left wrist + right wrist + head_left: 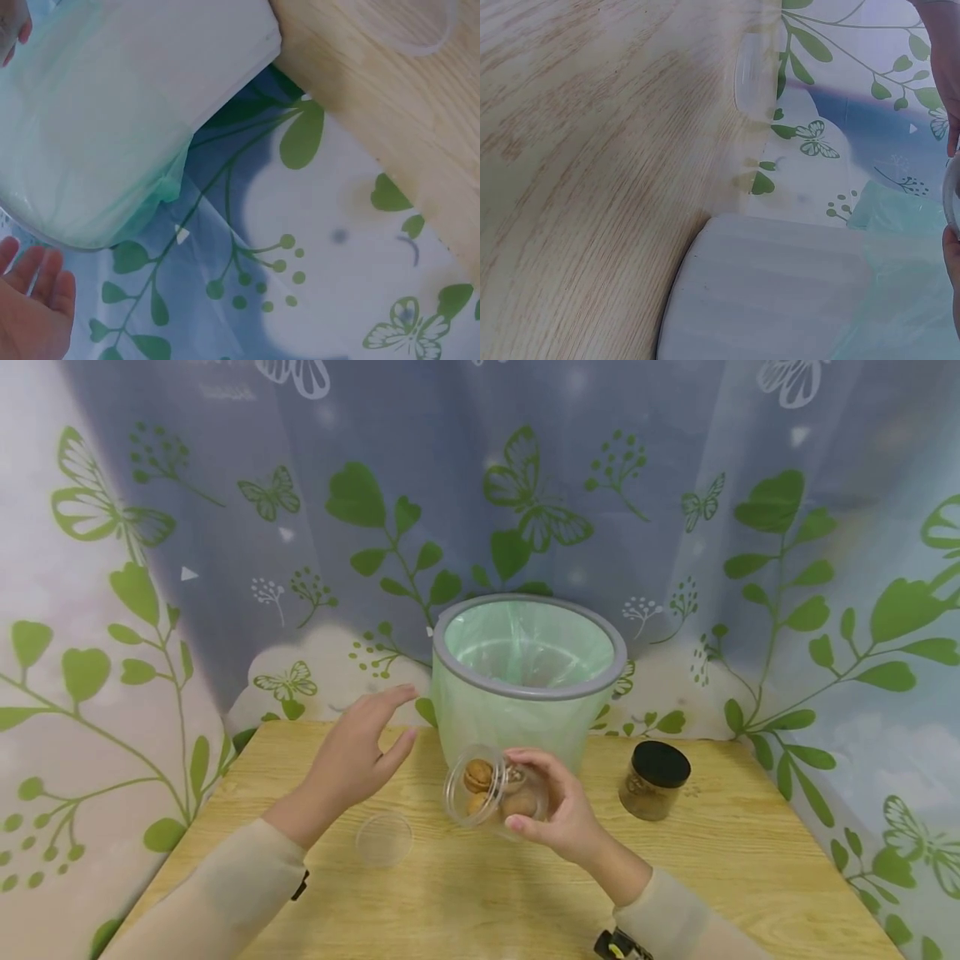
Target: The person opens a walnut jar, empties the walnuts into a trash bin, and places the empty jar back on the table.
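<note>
In the head view my right hand (558, 806) grips a clear plastic jar (525, 797) of walnuts (478, 775). The jar is tipped on its side, its round mouth facing left, in front of the bin. My left hand (360, 747) hovers left of the bin with its fingers extended, holding nothing; the left wrist view shows its fingers (45, 281) beside the bin's rim. A clear round lid (384, 839) lies flat on the table below the left hand. At the right wrist view's edge only a sliver of the jar (952, 199) shows.
A bin (528, 689) with a grey rim and a pale green liner stands at the table's back. To the right is a jar with a black lid (660, 764). A leaf-and-butterfly curtain (375, 410) hangs behind the wooden table (712, 852).
</note>
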The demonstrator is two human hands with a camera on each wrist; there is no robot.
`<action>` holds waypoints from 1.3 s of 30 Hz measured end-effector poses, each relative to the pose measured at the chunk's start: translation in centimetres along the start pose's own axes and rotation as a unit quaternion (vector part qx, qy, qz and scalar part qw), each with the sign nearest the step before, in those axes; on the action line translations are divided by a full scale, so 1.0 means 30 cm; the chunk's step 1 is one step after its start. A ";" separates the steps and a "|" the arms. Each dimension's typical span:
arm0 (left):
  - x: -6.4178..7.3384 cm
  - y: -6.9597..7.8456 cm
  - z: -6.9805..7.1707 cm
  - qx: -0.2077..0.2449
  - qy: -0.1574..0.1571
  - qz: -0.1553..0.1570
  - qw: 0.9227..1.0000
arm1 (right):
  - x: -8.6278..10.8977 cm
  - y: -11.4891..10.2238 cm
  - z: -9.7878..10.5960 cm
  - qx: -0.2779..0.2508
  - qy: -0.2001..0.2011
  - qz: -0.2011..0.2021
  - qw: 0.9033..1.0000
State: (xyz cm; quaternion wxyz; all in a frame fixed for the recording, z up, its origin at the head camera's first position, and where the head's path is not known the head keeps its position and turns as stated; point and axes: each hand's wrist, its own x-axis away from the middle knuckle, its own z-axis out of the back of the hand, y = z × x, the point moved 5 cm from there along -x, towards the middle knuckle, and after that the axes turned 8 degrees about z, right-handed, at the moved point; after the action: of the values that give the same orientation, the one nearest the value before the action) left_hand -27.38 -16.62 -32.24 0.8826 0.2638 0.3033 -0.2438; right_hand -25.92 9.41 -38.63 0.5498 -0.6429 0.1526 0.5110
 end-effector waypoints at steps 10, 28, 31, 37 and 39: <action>-0.092 0.026 0.013 -0.014 0.006 -0.015 1.000 | -0.003 -0.004 0.002 0.007 0.002 0.001 1.000; -0.234 0.028 -0.024 -0.044 -0.070 0.058 0.995 | -0.001 -0.004 0.018 0.003 0.002 0.006 1.000; -0.249 0.032 -0.033 -0.040 -0.072 0.060 0.995 | -0.004 -0.003 0.017 0.004 0.003 0.005 1.000; -0.273 0.041 -0.060 -0.044 -0.089 0.060 0.993 | -0.006 -0.001 0.016 0.008 0.002 0.004 1.000; -0.283 0.046 -0.065 -0.049 -0.094 0.059 0.993 | -0.005 0.000 0.017 0.007 0.001 0.006 1.000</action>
State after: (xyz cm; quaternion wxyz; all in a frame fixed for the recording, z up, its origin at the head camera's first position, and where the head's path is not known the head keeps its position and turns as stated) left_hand -33.28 -12.09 -27.49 0.9319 0.2138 0.2143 -0.2001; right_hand -26.25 9.80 -38.45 0.5512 -0.6388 0.1602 0.5123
